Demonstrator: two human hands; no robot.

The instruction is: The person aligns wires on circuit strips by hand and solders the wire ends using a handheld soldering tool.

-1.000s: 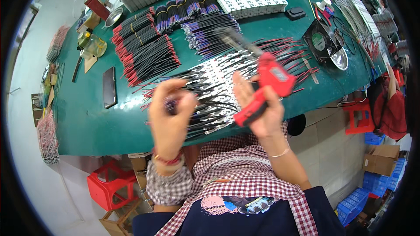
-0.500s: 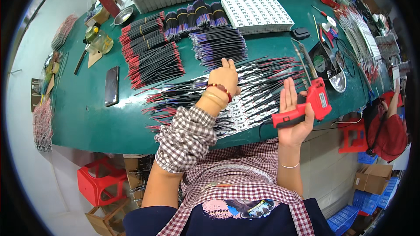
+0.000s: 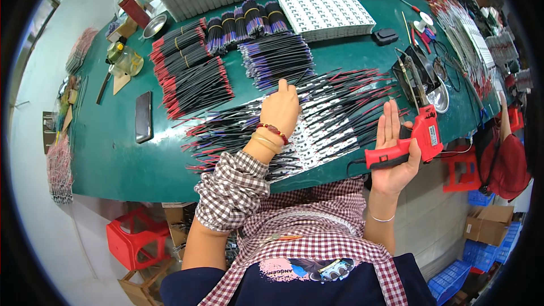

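My left hand [image 3: 280,109] reaches over a white circuit board panel [image 3: 309,146] covered with rows of black wires [image 3: 340,118] with red and purple ends. Its fingers are bent together near the panel's far edge; what they pinch, if anything, is hidden. A red soldering gun [image 3: 426,134] rests in my right hand [image 3: 392,164], palm up, with the thumb hooked over it and the other fingers stretched out behind the handle. The gun's metal tip [image 3: 403,68] points away from me, to the right of the wires and clear of the panel.
Beyond the panel lie purple-ended wires [image 3: 276,61], red-ended wires [image 3: 195,82] and banded bundles [image 3: 249,20]. A stack of white panels [image 3: 326,11] stands behind. A phone [image 3: 144,117] lies left; a black stand [image 3: 422,71] and metal dish [image 3: 439,99] sit right.
My right hand and the soldering gun have moved a little to the right, away from the panel. The left hand's fingers have bent more, still by the panel's far edge.
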